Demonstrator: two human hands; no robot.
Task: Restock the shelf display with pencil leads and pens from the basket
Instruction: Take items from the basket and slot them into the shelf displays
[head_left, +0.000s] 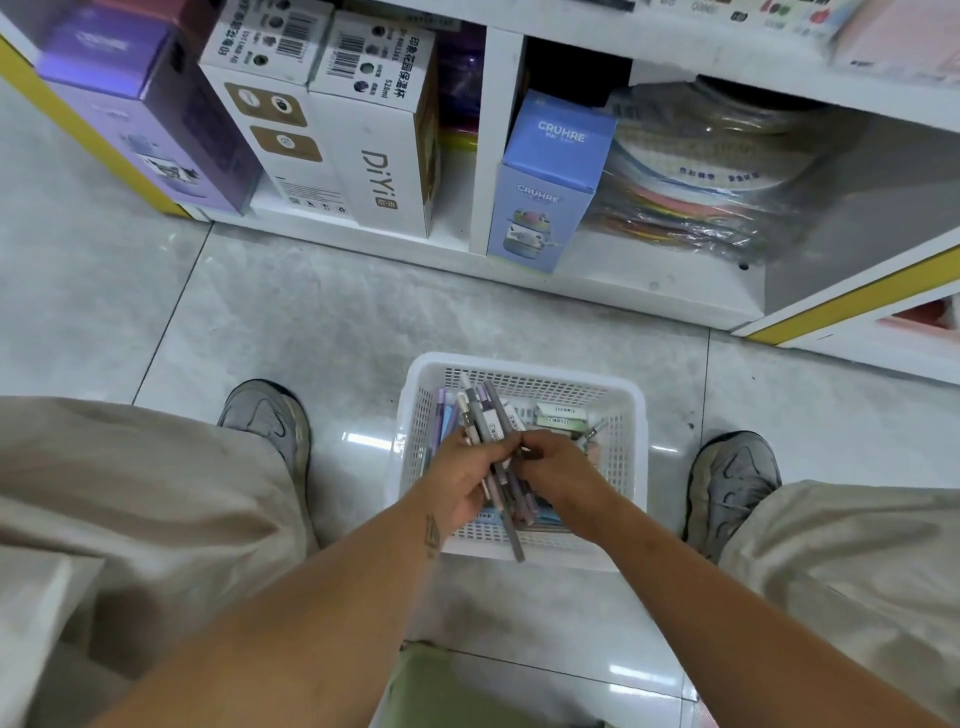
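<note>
Down on the glossy grey tiled floor (322, 322) sits the white perforated plastic basket (631, 410), square-cornered, its walls a grid of small slots. Inside it lie small pale boxes of pencil leads (561, 415) toward the far right corner, with more pens and flat packets on the bottom, partly hidden by the hands. The left hand (467, 486) is over the basket, fingers curled round a bundle of slim grey and lilac pens (493, 421), which fans out above and below the fist; one long grey pen juts past the basket's near rim. The right hand (558, 470) meets it, fingertips pinching at the bundle beside the left thumb. Beyond, the white shelf unit (675, 291) holds a blue cardboard carton (545, 182), tall white cartons (384, 171) and a plastic-wrapped stack of coloured discs (701, 182).
</note>
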